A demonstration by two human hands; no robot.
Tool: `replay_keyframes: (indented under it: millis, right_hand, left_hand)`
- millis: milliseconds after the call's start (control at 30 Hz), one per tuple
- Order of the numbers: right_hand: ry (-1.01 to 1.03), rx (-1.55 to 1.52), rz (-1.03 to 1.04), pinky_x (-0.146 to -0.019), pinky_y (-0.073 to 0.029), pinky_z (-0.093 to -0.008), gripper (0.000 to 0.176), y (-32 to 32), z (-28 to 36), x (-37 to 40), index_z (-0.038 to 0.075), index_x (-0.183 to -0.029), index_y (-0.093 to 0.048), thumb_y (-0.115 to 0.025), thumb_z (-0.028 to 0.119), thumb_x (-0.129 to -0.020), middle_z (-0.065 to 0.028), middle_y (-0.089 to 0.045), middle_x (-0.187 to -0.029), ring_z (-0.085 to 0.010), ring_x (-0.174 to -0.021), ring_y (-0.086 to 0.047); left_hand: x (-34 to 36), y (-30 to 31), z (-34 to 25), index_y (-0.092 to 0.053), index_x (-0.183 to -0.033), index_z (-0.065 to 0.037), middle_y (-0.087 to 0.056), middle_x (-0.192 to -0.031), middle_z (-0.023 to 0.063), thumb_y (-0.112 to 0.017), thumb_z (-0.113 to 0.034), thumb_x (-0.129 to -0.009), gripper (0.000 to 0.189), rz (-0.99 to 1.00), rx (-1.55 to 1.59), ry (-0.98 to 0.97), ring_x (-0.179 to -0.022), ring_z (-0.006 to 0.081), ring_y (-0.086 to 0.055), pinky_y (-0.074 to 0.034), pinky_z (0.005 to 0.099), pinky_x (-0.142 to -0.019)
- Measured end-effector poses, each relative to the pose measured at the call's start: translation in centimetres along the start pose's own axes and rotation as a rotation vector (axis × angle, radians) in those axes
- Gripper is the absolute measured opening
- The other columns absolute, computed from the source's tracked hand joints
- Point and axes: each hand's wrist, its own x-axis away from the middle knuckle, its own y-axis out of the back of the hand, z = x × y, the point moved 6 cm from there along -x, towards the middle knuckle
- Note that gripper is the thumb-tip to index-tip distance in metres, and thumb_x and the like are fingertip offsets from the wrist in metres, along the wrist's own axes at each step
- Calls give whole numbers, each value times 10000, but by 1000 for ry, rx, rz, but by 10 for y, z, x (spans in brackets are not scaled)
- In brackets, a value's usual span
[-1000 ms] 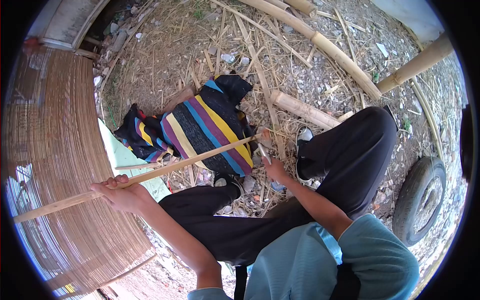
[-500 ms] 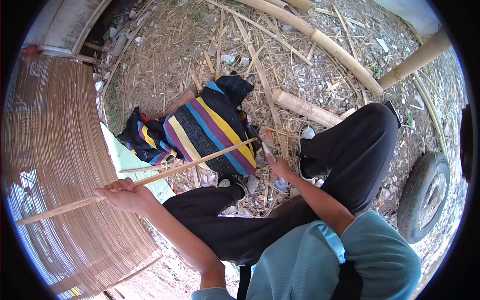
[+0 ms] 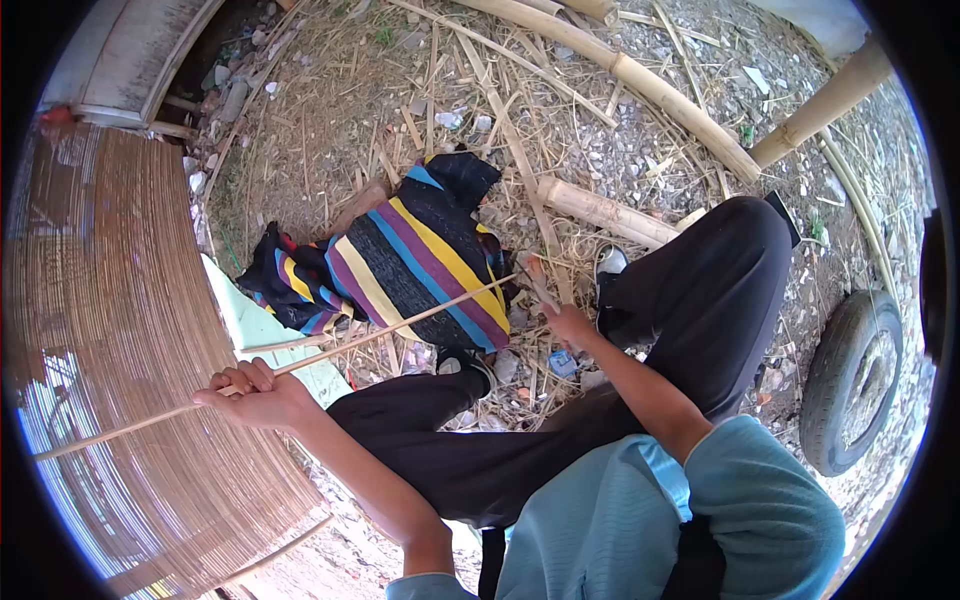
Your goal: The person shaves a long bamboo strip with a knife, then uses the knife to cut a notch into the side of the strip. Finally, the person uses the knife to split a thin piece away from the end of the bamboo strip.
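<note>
In the head view my left hand (image 3: 258,394) is closed around a long, thin bamboo strip (image 3: 365,338) that slants from the lower left up to the middle. Its far end lies over a striped cloth (image 3: 430,262) in black, yellow, blue and purple, bundled on the ground. My right hand (image 3: 574,327) grips a knife (image 3: 543,292) by its pale handle. The dark blade points up and left, right at the strip's far end. My bent legs in dark trousers frame the cloth on its near and right sides.
A large slatted bamboo mat (image 3: 120,330) spans the left side. Thick bamboo poles (image 3: 650,85) and a cut bamboo length (image 3: 610,212) lie ahead to the right. A tyre (image 3: 850,385) stands at far right. Bamboo scraps and stones litter the ground.
The bamboo strip has turned and now shows a narrower side. My left hand has shifted slightly right; my right hand with the knife has moved a little right, its blade tilting more upright.
</note>
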Motion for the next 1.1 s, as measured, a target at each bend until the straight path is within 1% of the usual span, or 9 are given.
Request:
replay_keyframes:
  millis: [67,167,367,433,467,533,667,900,1100]
  right_hand:
    - [-93,132,-31,-349,-426,-357,553,3,-7,-12,-45,-855,-603,-454,485,-907,-107,-548,-533,-220,-386,-547]
    - [-149,-264,39,-349,-419,-340,562,-28,4,11,-51,-904,-588,-443,492,-910,-81,-523,-500,-195,-377,-535]
    - [338,-175,166,-374,-428,-339,541,-46,72,43,-3,-855,-584,-432,513,-910,-71,-521,-507,-194,-371,-524]
    - [533,-120,-237,-379,-435,-345,541,-33,47,22,15,-800,-577,-434,526,-905,-74,-507,-498,-197,-369,-525]
    - [96,-250,16,-378,-440,-360,584,-33,12,6,-8,-711,-551,-438,532,-901,-98,-490,-478,-210,-364,-525]
    - [-157,-126,-9,-359,-428,-367,616,-12,-40,-25,-18,-620,-499,-447,530,-898,-100,-475,-457,-215,-353,-516]
    - [-118,-432,14,-357,-427,-372,592,-28,-6,-6,-25,-648,-516,-464,510,-895,-84,-477,-460,-207,-359,-521]
    - [458,-116,-67,-474,-497,-370,558,-38,67,27,-6,-880,-603,-453,532,-884,-157,-609,-617,-269,-455,-597]
    - [-35,96,-149,-394,-458,-358,563,3,-3,-11,-14,-811,-596,-447,523,-894,-131,-563,-530,-220,-373,-546]
  left_hand:
    - [5,-11,-1,-414,-723,-120,-298,-501,-30,-478,-439,-928,384,-14,-47,-12,-394,59,-267,-203,198,-355]
    - [6,-12,-1,-405,-717,-125,-303,-507,-27,-470,-433,-933,381,-48,-57,-10,-395,59,-269,-204,199,-351]
    - [-1,-4,2,-447,-723,-110,-290,-531,-25,-512,-442,-912,388,-79,-54,-22,-402,53,-257,-201,190,-337]
    - [-1,-4,2,-447,-722,-109,-289,-535,-24,-514,-443,-911,390,-68,-46,-18,-406,54,-255,-201,191,-338]
    - [-2,-2,3,-447,-720,-110,-290,-535,-25,-513,-443,-911,390,-61,-45,-12,-405,53,-252,-200,190,-338]
    - [-1,-4,1,-447,-719,-110,-290,-535,-26,-513,-444,-911,390,-43,-37,-10,-405,51,-249,-198,189,-338]
    - [1,-10,4,-435,-706,-121,-295,-521,-29,-487,-449,-921,396,-43,-46,17,-403,58,-243,-192,196,-353]
    - [-6,-5,7,-448,-699,-116,-279,-516,-30,-481,-466,-918,414,3,-3,43,-404,60,-240,-180,188,-362]
    - [0,-10,4,-442,-716,-120,-274,-520,-27,-492,-460,-917,398,5,-36,20,-412,62,-240,-196,197,-391]
